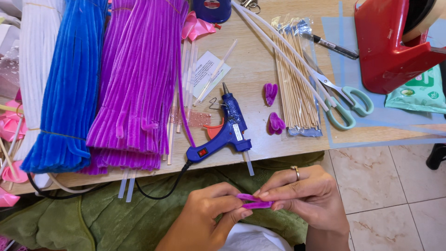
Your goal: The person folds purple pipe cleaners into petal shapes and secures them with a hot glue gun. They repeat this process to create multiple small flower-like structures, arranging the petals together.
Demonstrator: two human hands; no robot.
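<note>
Both hands low in frame, over a green cloth [116,218] in the lap, just below the counter [260,69] edge. L hand [204,218] & R hand [306,195] meet on a short purple pipe cleaner piece [254,201]; L fingers [232,195] pinched narrow on its left end, R fingers [269,190] pinched narrow on its right end. The piece lies roughly level between the 2 hands, folded/bent on itself. Ring on a R finger.

On the counter above the hands: blue glue gun [227,130] w/ orange trigger, nozzle up, propped on its wire stand, black cord running off the edge toward the left. A clear glue stick pokes out its back end. Just right of the gun, 2 small purple petals [274,109], one above the other, apart from each other. Right of those, a clear bag of wooden skewers [295,88]; long white sticks cross over it diagonally. Teal-handled scissors [346,104] beside the bag, on a blue mat [371,125]. Red tape dispenser [390,46] top right, a green wipes pack [413,95] next to it. Black pen near the bag's top.

Left side: big bundles of pipe cleaners — white [39,56], blue [69,88], purple [134,79] — lying side by side, ends toward the counter edge. Pink bits at far left edge. A small white paper slip btwn purple bundle & gun.
</note>
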